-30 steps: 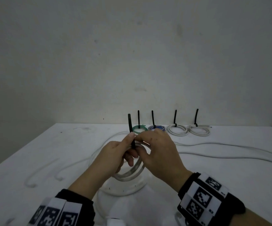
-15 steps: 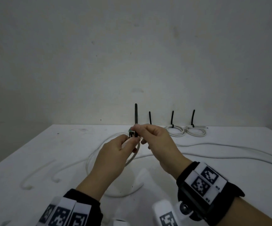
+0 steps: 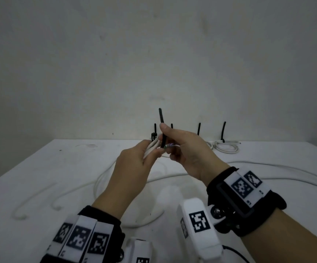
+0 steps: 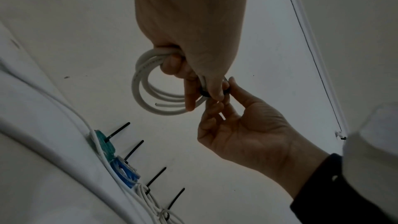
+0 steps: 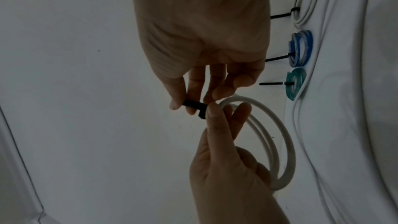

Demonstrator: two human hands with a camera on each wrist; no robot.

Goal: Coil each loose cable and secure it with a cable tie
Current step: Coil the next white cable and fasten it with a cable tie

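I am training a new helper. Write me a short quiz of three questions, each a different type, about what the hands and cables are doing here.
1. True or false: the left hand grips the white coil.
2. Which does the right hand pinch? A) the black cable tie B) the blue coil C) a loose cable
3. Fill in: the tied coils in the row at the table's far edge number ____.

Key: 1 true; 2 A; 3 four (one green, one blue, two white).
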